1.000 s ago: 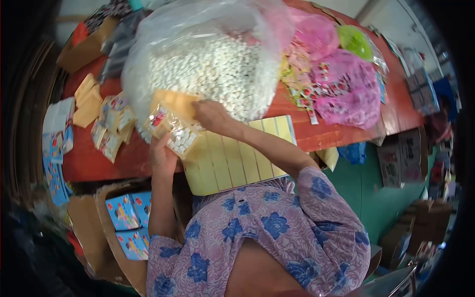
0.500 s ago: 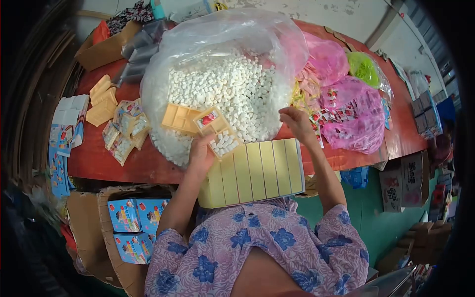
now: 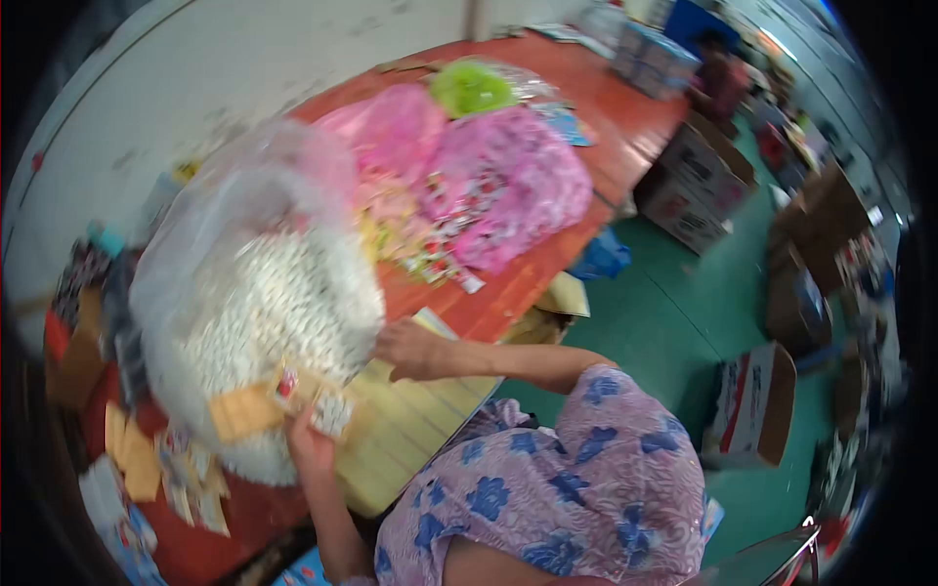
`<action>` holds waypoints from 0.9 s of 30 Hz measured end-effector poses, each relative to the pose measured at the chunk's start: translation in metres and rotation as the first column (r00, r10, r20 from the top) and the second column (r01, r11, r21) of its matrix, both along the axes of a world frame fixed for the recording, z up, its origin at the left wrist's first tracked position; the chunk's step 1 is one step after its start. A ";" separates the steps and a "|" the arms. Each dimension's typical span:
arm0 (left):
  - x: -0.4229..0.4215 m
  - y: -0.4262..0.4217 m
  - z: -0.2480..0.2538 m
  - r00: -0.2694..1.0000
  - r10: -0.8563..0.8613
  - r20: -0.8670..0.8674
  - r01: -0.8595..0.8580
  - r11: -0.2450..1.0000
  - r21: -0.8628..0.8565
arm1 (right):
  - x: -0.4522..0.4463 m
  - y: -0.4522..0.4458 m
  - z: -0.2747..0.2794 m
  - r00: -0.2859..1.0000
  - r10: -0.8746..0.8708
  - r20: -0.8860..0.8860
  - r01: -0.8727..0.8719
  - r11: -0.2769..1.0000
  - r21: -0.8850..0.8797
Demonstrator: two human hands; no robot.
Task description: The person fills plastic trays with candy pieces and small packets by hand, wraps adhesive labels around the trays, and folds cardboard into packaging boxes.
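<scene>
My left hand [image 3: 310, 444] grips a small cream compartment tray [image 3: 333, 414] by its near side. White pieces fill one compartment, and a red packet sits in another. Beside it, a second cream tray [image 3: 244, 412] rests on a heap of small white candy-like pieces [image 3: 264, 327] inside a large clear plastic bag [image 3: 171, 259]. My right hand [image 3: 415, 350] is over the far edge of a yellow board with dark lines [image 3: 405, 430], fingers curled together. Blur hides whatever may be between them.
Pink plastic bags [image 3: 537, 186] with small packets and a green bag [image 3: 472, 88] lie farther along the red table [image 3: 625, 117]. Filled trays [image 3: 191, 479] lie at lower left. Cartons [image 3: 747, 405] stand on the green floor; another person [image 3: 723, 83] is in the background.
The view has swung to the right and tilted, with blur. My right hand has come closer to the tray and over the yellow board. My left hand still grips the tray.
</scene>
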State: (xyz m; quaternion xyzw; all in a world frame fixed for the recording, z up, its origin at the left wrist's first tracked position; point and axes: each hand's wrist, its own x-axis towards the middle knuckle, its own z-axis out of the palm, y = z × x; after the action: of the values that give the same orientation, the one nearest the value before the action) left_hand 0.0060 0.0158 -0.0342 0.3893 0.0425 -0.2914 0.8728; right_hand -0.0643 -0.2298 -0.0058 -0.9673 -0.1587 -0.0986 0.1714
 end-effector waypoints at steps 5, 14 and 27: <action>-0.011 0.020 -0.010 0.998 -0.060 -0.018 0.060 0.998 0.001 | -0.011 -0.011 0.000 0.979 -0.134 -0.151 0.108 0.980 -0.169; -0.002 0.061 0.008 0.997 0.079 -0.020 -0.078 0.995 0.064 | -0.012 -0.034 0.047 0.969 0.053 -0.242 -0.021 0.990 0.137; 0.012 0.042 0.039 0.990 0.140 -0.022 -0.140 0.990 -0.008 | -0.041 -0.089 0.155 0.780 -0.395 0.485 0.459 0.888 -0.015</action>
State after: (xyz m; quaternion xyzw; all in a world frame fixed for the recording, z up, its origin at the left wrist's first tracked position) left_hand 0.0180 0.0577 0.0047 0.3779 0.0774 -0.2339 0.8925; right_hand -0.1051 -0.3188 0.1492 -0.9340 0.0219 -0.3549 0.0365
